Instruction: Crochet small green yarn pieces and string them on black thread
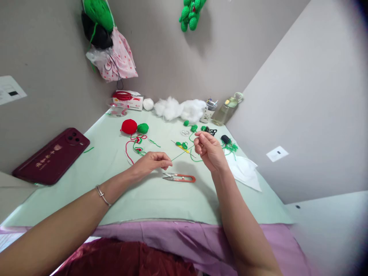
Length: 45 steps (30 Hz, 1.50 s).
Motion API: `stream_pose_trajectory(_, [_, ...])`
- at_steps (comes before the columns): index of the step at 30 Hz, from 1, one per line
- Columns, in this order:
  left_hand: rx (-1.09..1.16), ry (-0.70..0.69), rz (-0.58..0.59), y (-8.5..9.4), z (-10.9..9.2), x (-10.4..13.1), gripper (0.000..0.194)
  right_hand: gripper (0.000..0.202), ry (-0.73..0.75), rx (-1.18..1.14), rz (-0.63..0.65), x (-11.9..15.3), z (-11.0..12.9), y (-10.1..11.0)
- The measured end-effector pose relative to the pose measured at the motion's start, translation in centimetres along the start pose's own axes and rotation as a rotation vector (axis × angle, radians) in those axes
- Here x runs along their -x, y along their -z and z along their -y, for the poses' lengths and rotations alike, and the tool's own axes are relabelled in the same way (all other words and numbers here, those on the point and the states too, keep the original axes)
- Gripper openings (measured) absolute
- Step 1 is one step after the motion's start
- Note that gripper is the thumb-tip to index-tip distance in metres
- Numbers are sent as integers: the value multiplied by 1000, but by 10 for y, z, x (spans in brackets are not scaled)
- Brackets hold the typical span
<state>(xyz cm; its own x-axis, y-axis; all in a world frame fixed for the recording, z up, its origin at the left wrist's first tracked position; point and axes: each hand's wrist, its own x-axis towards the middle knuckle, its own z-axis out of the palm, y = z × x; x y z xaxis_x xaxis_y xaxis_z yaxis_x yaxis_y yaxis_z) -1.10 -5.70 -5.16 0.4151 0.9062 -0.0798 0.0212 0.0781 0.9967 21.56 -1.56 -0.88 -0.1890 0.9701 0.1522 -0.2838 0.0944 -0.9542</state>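
Observation:
A thin green yarn strand [183, 152] runs taut between my two hands above the table. My left hand [156, 161] pinches its lower end, fingers pressed together. Higher and to the right, my right hand [209, 147] pinches the other end; whether a needle is also in those fingers I cannot tell. Thread snips [182, 178] with orange handles lie on the table just below the strand. Behind the strand rest a small green crocheted piece [182, 145] and a yellow crochet hook [184, 149]. Red and green crocheted bits [138, 145] with loose yarn lie beyond my left hand.
A red yarn ball [129, 126] and a green yarn ball [143, 128] sit at the back left. White stuffing [179, 110], a pen cup [208, 113] and a bottle [225, 111] line the wall. A dark red phone [53, 155] is at left; white cloth [244, 172] lies right.

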Motion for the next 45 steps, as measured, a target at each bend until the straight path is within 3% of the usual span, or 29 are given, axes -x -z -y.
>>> stream_pose_trajectory(9, [92,25,30,1,3,0,24,25,-8,15,-33,-1,1,4])
stream_pose_trajectory(18, [455,-2,-35,12,5,-5,27,29,64,320,-59,0,-4,5])
stream_pose_trajectory(28, [763,-49,-191,20,3,-8,8,28,-18,707,360,11,-17,-21])
stream_pose_trajectory(30, [765,-44,-187,21,4,-8,8,27,66,827,239,8,-11,-11])
stream_pose_trajectory(33, [744,-34,-171,20,5,-8,8,28,252,1103,-230,1,3,21])
stream_pose_trajectory(35, [716,-31,-162,19,5,-8,10,34,251,1314,-397,-1,12,45])
stream_pose_trajectory(37, [685,-24,-144,18,5,-7,11,35,127,1527,-372,-1,16,64])
stream_pose_trajectory(39, [654,-15,-119,17,6,-7,13,37,-7,1686,-238,0,17,74])
stream_pose_trajectory(42, [611,-8,-89,17,8,-8,14,43,-108,1787,-78,2,15,76])
stream_pose_trajectory(45, [575,-3,-70,16,10,-7,15,36,-166,1812,-63,3,12,74])
